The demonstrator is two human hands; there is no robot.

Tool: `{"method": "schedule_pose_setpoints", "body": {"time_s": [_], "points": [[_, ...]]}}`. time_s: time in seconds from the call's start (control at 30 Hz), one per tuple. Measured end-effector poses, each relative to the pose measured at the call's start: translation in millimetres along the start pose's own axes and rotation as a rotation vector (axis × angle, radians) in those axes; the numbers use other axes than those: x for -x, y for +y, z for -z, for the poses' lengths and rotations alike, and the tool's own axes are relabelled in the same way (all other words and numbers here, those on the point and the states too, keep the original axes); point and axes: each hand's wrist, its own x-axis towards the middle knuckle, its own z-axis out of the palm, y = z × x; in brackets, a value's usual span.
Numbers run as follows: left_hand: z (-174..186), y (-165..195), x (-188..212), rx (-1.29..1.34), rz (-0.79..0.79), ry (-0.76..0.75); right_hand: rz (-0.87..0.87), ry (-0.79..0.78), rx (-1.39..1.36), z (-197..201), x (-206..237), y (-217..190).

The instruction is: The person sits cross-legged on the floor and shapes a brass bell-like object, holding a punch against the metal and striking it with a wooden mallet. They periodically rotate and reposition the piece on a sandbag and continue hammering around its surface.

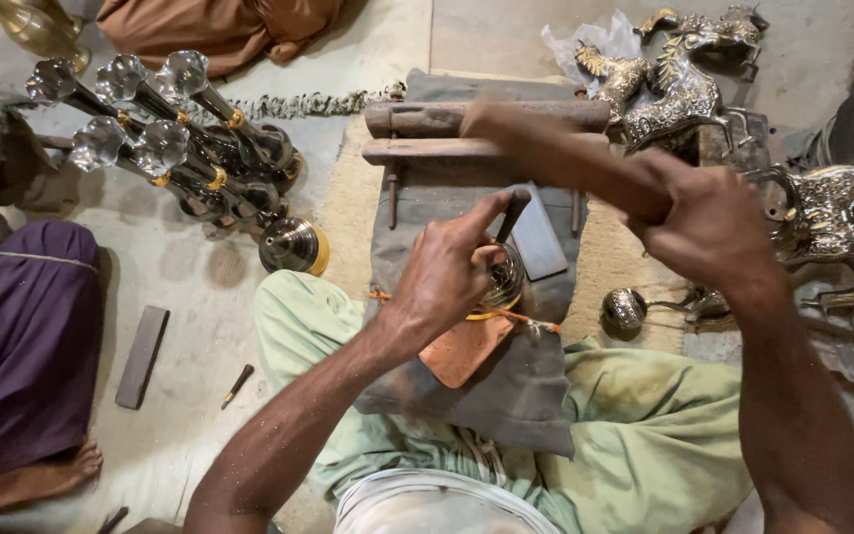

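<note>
My left hand (pixel 452 272) pinches a short dark chisel (pixel 512 216) upright against a round engraved metal piece (pixel 504 287) that rests on a grey cloth pad (pixel 447 237) over my lap. A copper-coloured leather flap (pixel 462 348) lies under the piece. My right hand (pixel 709 232) grips a wooden mallet (pixel 555 153), raised and blurred, above and right of the chisel. The mallet's head is blurred against the wooden block behind it.
Several metal trumpet-shaped vases (pixel 165 138) lie at the upper left. Silver and gold horse figures (pixel 679 79) stand at the upper right. A wooden block (pixel 427 133) sits beyond the pad. A dark flat stone (pixel 140 356) and a small tool (pixel 237 386) lie on the floor. Another person's purple-clad leg (pixel 22 346) is at left.
</note>
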Motion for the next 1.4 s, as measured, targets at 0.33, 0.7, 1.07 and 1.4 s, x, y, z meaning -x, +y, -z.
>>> {"method": "schedule_pose_setpoints", "body": {"time_s": [0.33,0.7,1.07,1.4], "points": [[5,-3,0,-0.044,0.024,-0.019,-0.135,-0.101,-0.322,2,1,-5],[11,-9,0,0.008,0.041,-0.096,-0.055,-0.047,-0.113,-1,1,-8],[18,-12,-1,-0.018,0.049,-0.133,-0.048,-0.075,0.117,-6,0,-7],[22,-18,-1,0.080,-0.035,-0.121,0.000,-0.001,-0.135,-1,3,-14]]}}
